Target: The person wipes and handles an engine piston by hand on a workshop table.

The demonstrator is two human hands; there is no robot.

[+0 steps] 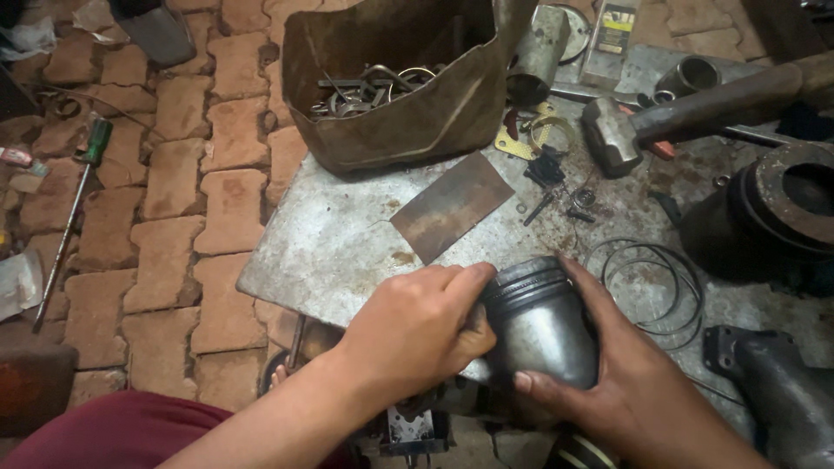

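Both hands grip the grey piston [540, 323] over the tabletop [330, 243], left hand [417, 326] at its ringed crown, right hand [621, 382] cupping the skirt, its long axis apparently tilted up-left.

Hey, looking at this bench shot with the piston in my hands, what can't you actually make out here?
Head view only:
- Piston: its near side and underside are covered by the left hand and right hand.
- Brown container: its wall hides most of the metal parts inside.
- Pulley: cut off by the right edge.
- Small screws: too small to identify.
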